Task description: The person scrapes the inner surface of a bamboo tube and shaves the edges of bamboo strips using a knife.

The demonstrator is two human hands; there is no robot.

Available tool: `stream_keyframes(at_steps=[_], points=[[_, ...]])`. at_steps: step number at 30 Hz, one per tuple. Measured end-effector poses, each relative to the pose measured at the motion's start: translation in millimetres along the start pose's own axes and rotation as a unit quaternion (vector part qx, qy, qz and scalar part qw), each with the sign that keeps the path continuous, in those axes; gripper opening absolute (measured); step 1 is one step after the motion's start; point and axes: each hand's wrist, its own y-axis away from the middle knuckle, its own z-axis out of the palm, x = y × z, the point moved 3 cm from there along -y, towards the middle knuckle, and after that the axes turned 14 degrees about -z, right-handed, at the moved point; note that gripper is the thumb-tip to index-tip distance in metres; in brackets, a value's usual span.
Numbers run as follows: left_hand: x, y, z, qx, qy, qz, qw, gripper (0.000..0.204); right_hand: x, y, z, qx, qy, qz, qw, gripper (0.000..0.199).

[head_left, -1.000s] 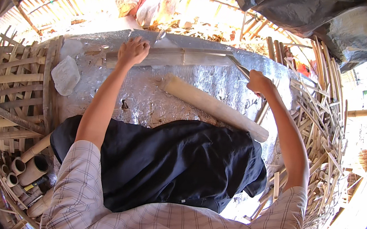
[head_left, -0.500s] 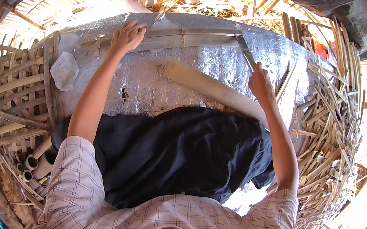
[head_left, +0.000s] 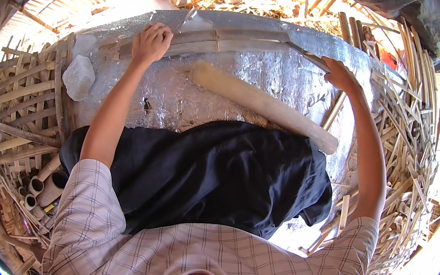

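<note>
Bamboo slat (head_left: 205, 40) runs sideways, left hand (head_left: 152, 43) clasping it, right hand (head_left: 340, 74) gripping a knife (head_left: 308, 55) pointing left

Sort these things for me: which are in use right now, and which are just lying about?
In use:
Long bamboo piece, left hand at its left part
Bladed tool, gripped in right hand

Apparently just lying about:
Thick bamboo tube
Pale lump
Loose bamboo strips, right
Cut tubes, lower left
</note>
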Motion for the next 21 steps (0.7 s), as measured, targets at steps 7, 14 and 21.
stream_keyframes(at_steps=[7, 14, 21], points=[[17, 11, -22, 0.026, 0.009, -0.026, 0.999, 0.035, 20, -6, 32, 0.102, 0.087, 0.05, 0.99, 0.061], [16, 18, -26, 0.054, 0.0, -0.023, 0.998, 0.034, -19, 11, 44, 0.133, 0.087, 0.067, 0.985, 0.054], [12, 19, -15, 0.131, 0.062, 0.018, 0.989, 0.027, 1, 19, 23, 0.083, 0.028, -0.028, 0.996, 0.05]])
